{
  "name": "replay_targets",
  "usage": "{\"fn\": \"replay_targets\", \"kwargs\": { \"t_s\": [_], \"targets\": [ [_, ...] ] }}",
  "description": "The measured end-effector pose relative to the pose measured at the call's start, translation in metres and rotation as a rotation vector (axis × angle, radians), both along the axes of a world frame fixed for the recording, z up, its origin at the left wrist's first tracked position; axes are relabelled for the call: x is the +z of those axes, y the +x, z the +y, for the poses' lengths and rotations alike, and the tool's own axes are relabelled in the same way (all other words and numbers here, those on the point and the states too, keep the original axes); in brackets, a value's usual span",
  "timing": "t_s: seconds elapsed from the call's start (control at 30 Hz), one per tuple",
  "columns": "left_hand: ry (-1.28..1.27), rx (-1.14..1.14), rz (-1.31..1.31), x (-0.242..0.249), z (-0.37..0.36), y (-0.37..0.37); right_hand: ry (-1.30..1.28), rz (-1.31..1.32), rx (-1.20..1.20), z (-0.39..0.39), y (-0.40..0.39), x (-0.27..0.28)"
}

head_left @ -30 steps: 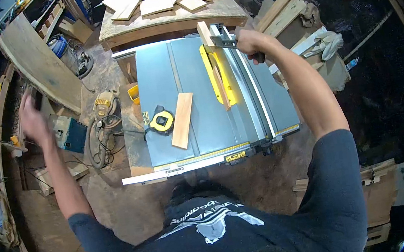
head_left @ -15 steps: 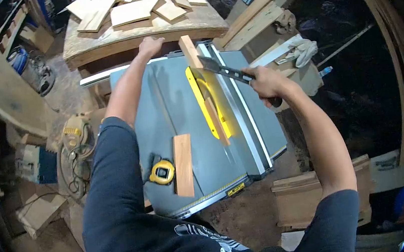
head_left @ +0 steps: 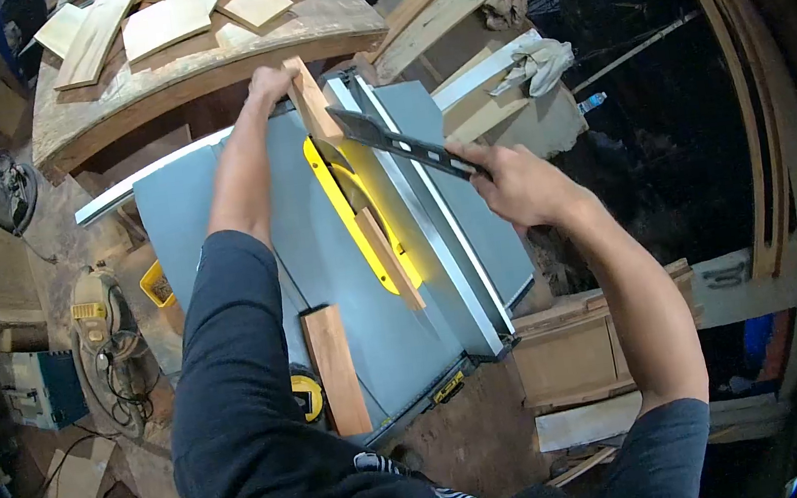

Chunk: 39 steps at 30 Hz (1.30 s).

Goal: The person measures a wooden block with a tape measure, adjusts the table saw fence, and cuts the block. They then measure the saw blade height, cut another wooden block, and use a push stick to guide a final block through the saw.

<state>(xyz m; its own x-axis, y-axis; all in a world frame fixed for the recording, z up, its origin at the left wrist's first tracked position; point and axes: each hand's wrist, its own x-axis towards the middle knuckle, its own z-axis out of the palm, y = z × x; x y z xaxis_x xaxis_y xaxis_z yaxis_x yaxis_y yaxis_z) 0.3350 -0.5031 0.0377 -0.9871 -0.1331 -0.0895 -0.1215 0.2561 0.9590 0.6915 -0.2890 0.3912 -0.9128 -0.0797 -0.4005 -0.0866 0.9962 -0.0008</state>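
Observation:
My left hand [head_left: 270, 83] is at the far edge of the table saw [head_left: 212, 187], its fingers closed on the far end of a wooden strip [head_left: 313, 105]. That strip lies along the metal fence [head_left: 428, 205], behind the yellow throat plate [head_left: 345, 201]. In my right hand [head_left: 522, 182] is a black push stick [head_left: 411, 148], its wide end at the strip's near end. A thin wood offcut [head_left: 387, 255] lies over the yellow plate. Nearer me, a wooden block [head_left: 336, 371] and a yellow tape measure [head_left: 307, 398], partly hidden by my sleeve, rest on the saw table.
Flat wood pieces [head_left: 167, 26] cover a workbench [head_left: 200, 89] beyond the saw. Boards [head_left: 440, 20] and a glove [head_left: 535, 66] lie at the far right. On the left floor are a corded power tool [head_left: 99, 306] and a teal case [head_left: 42, 387].
My left hand has moved to the wooden strip and closed on its far end. My right hand still holds the push stick by the strip. The view has shifted and turned.

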Motion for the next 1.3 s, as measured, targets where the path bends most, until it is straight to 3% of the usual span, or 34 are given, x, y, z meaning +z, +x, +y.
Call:
{"fn": "replay_targets", "kwargs": {
  "t_s": [0.03, 0.07, 0.1, 0.13, 0.2, 0.23, 0.27, 0.3, 0.33, 0.37, 0.4, 0.43, 0.47, 0.5, 0.63, 0.67, 0.7, 0.83, 0.97, 1.13, 1.3],
  "targets": [
    [-0.034, -0.098, 0.052, 0.043, -0.012, 0.026, 0.055, 0.132, 0.175, 0.008, 0.002, -0.007],
    [0.07, 0.194, 0.377, 0.004, -0.001, -0.015, 0.051, 0.094, 0.102, -0.005, 0.009, 0.01],
    [0.051, 0.083, 0.204, 0.022, -0.021, -0.014, 0.038, 0.164, 0.112, -0.002, 0.021, 0.017],
    [-0.207, 0.155, 0.166, 0.029, -0.038, -0.038, 0.022, 0.236, 0.117, 0.004, 0.035, 0.024],
    [-0.073, 0.138, 0.291, 0.106, -0.081, 0.013, 0.015, 0.277, -0.111, -0.006, 0.084, 0.057],
    [-0.161, 0.127, 0.384, 0.096, -0.123, -0.017, -0.013, 0.337, -0.144, 0.002, 0.118, 0.061],
    [-0.032, 0.28, 0.345, 0.17, -0.12, 0.062, -0.04, 0.414, -0.165, 0.011, 0.154, 0.065],
    [-0.025, 0.309, 0.637, 0.189, -0.14, 0.083, -0.094, 0.384, -0.199, 0.022, 0.19, 0.065],
    [-0.391, 0.425, 0.609, 0.16, -0.205, 0.044, -0.15, 0.349, -0.235, 0.032, 0.228, 0.06],
    [-0.261, 0.456, 0.594, 0.204, -0.2, 0.115, -0.055, 0.259, -0.251, 0.039, 0.264, 0.055],
    [-0.304, 0.529, 0.657, 0.209, -0.226, 0.133, 0.038, 0.174, -0.257, 0.045, 0.293, 0.048],
    [0.019, 0.491, 0.581, 0.235, -0.219, 0.19, 0.066, 0.125, -0.267, 0.045, 0.315, 0.039],
    [0.2, 0.415, 0.703, 0.227, -0.246, 0.195, 0.094, 0.08, -0.275, 0.045, 0.33, 0.027],
    [0.048, 0.471, 0.811, 0.234, -0.259, 0.219, 0.071, 0.147, -0.206, 0.049, 0.342, 0.009],
    [0.117, 0.558, 0.863, 0.26, -0.251, 0.349, 0.068, 0.174, -0.184, 0.051, 0.349, -0.039],
    [0.109, 0.574, 0.911, 0.269, -0.257, 0.395, -0.111, 0.298, -0.043, 0.064, 0.358, -0.046],
    [-0.074, 0.649, 0.94, 0.275, -0.249, 0.424, -0.279, 0.397, 0.078, 0.07, 0.36, -0.053],
    [-0.414, 0.565, 0.895, 0.256, -0.24, 0.48, -0.372, 0.607, 0.026, 0.103, 0.393, -0.085],
    [-0.556, 0.504, 0.749, 0.237, -0.192, 0.494, -0.534, 0.591, -0.016, 0.107, 0.432, -0.125],
    [-0.745, 0.414, 0.676, 0.162, -0.164, 0.423, -0.697, 0.558, -0.1, 0.073, 0.471, -0.172],
    [-0.747, 0.369, 0.251, 0.117, -0.143, 0.352, -0.766, 0.546, -0.332, 0.037, 0.487, -0.195]
  ]
}}
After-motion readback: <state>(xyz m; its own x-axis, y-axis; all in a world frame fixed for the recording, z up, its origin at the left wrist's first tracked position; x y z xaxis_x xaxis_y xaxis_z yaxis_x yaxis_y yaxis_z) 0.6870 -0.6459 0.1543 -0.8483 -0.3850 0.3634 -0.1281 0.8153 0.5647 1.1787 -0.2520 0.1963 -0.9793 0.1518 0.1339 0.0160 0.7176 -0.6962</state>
